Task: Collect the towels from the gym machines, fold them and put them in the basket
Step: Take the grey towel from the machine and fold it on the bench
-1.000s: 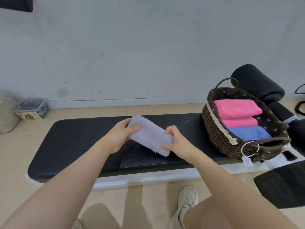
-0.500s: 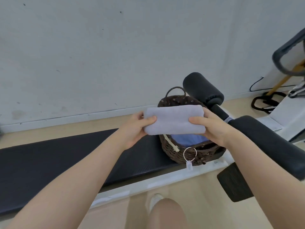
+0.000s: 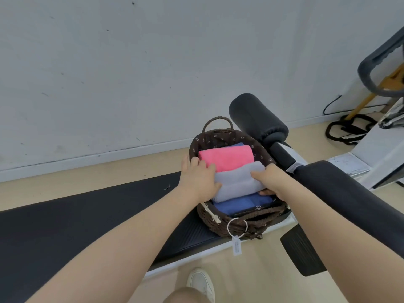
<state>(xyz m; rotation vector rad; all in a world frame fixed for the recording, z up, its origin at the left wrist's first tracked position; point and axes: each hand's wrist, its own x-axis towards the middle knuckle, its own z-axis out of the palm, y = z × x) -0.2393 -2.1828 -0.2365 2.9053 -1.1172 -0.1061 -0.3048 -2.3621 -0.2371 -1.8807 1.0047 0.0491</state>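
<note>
A dark brown wicker basket (image 3: 238,224) stands on the right end of the black bench pad (image 3: 65,226). Inside it lie a folded pink towel (image 3: 227,157) at the back and a folded blue towel (image 3: 242,203) at the front. Between them sits a folded pale lavender towel (image 3: 237,184). My left hand (image 3: 199,178) grips its left end and my right hand (image 3: 271,182) grips its right end, both inside the basket rim.
Two black foam rollers (image 3: 258,119) of the bench stand right of the basket, one under my right forearm. A black pedal plate (image 3: 301,252) lies on the floor. Cables and another machine's frame (image 3: 371,68) fill the far right. My shoe (image 3: 201,283) is below.
I carried the folded lavender towel from the bench pad to the right and lowered it into the basket between the pink and blue towels. My view turned right with it.
</note>
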